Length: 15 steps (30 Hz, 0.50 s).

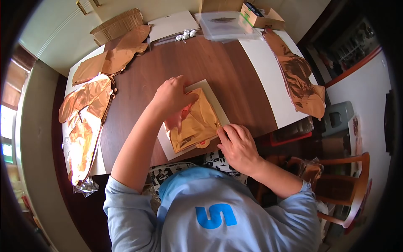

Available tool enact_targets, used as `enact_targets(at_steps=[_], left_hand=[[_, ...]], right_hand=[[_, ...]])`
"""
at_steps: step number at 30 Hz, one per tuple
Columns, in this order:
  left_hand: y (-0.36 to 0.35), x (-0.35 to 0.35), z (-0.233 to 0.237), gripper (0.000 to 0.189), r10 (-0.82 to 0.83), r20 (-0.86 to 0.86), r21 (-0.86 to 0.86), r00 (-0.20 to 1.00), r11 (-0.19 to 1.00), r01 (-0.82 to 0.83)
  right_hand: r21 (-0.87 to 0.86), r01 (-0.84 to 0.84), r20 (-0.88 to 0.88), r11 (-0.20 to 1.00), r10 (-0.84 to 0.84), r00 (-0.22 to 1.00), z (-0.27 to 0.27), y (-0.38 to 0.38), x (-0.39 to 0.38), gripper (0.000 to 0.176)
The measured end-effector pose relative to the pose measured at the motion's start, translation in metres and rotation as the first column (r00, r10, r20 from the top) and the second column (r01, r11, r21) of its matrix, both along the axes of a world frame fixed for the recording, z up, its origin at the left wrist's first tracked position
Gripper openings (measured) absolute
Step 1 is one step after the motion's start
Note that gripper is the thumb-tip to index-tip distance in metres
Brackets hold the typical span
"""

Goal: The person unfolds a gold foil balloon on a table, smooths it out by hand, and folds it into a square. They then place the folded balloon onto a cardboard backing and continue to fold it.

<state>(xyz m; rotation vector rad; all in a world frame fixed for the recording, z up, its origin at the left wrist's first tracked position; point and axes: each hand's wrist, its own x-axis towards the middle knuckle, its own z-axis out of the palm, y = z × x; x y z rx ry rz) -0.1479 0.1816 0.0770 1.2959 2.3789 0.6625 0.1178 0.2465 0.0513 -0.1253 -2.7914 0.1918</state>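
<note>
A folded gold foil balloon [197, 119] lies on a white board [215, 103] at the table's near edge. It looks creased and shiny, with a reddish reflection on its left part and a small rounded tab [203, 144] at its lower edge. My left hand [173, 95] reaches over the top left of the foil, fingers bent and closed on its upper edge; the fingertips are partly hidden. At the lower right corner, my right hand [238, 145] has thumb and forefinger pinched on the foil's edge, the other fingers curled.
Flat copper-coloured foil balloons [86, 113] lie along the table's left side, more [294, 69] on the right over white sheets [268, 80]. At the back are small white bundles [186, 35], a clear plastic box [226, 26] and an open carton [262, 17]. A wooden chair [357, 185] stands at right.
</note>
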Motion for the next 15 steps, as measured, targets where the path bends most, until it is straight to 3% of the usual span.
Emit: enact_targets(at_steps=[6,12,15], left_hand=[[0.013,-0.013,0.013,0.040,-0.114,0.008,-0.193,0.993,0.975,0.113],[0.014,-0.015,0.022,0.037,-0.099,0.013,-0.267,0.995,0.959,0.098],[0.012,-0.016,0.028,0.040,-0.144,-0.034,-0.418,0.989,0.901,0.116]], right_hand=[[-0.004,0.005,-0.013,1.000,-0.005,1.000,0.000,0.001,-0.001,0.048],[-0.005,0.013,-0.019,1.000,-0.013,1.000,-0.002,0.001,-0.002,0.049],[0.001,0.021,-0.015,1.000,-0.021,1.000,-0.002,0.001,-0.003,0.050]])
